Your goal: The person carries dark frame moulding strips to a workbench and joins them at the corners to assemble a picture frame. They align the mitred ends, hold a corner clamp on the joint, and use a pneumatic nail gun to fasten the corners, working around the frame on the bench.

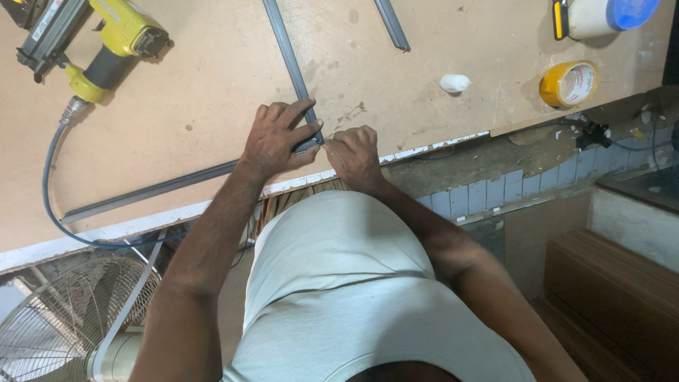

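**Two hands at the corner of two grey strips**

Two grey strips meet at a corner near the front edge of the desk (212,85), and both hands are on that corner. One strip (286,42) runs from the corner up and away across the board; the other strip (148,192) runs from the corner off to the left, close along the desk edge.

The left hand (277,139) lies flat over the corner, fingers spread and curled a little, pressing down on the joint, with the fingertips across the upright strip. The right hand (355,152) sits just right of the corner, fingers bent in a loose fist, knuckles up, touching the joint. Whether it pinches anything small cannot be told.

Well left of the corner and farther back lies a yellow nail gun (92,42), its hose (53,184) looping toward the desk edge. Farther back than the corner lies a third strip (391,22). Right of the corner sit a small white cap (454,83), a tape roll (570,83) and a white jar with a blue lid (608,15). Below the desk edge, left of the corner, stands a fan (64,318).
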`<state>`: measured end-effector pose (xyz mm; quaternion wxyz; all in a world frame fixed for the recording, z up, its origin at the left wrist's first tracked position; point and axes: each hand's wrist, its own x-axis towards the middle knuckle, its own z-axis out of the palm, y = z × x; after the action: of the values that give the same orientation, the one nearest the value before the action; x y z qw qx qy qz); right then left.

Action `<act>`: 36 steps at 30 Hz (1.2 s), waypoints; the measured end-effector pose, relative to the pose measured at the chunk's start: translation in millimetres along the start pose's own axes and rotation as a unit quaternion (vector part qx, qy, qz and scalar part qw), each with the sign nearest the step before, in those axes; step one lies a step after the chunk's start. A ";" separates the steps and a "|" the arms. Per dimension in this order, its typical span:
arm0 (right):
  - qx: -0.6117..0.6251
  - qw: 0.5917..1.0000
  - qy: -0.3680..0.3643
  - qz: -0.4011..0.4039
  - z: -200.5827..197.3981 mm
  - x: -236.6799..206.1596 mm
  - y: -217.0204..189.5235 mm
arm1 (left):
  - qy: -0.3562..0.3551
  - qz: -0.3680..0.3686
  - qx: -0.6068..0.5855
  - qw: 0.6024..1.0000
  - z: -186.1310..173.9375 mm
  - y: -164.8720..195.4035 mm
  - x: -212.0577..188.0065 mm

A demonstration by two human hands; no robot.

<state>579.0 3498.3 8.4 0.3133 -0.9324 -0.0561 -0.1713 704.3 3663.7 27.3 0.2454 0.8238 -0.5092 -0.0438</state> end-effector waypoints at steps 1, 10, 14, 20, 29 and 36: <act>0.003 1.000 0.002 0.008 -0.5 -1.0 -0.8 | 0.006 0.004 0.000 1.000 -0.3 0.3 0.7; 0.021 1.000 0.015 0.002 -0.3 -5.6 -4.3 | 0.000 0.001 0.009 1.000 -1.2 3.1 1.7; 0.019 1.000 0.014 0.000 -0.7 -5.7 -7.0 | 0.005 -0.007 -0.002 1.000 -1.5 4.2 1.0; 0.015 1.000 0.012 -0.014 -3.7 -1.8 -12.4 | -0.002 -0.012 0.011 1.000 -7.9 4.4 -2.7; 0.038 0.999 0.027 0.000 0.1 7.3 -11.5 | -0.001 -0.011 0.006 1.000 -8.4 5.1 -2.6; 0.030 0.999 0.029 -0.004 -0.4 7.8 -9.2 | 0.002 0.014 0.034 0.999 -7.6 9.8 5.2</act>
<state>584.2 3505.4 16.6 0.3422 -0.9169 -0.0554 -0.1979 701.3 3658.4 39.3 0.2188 0.8246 -0.5212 -0.0218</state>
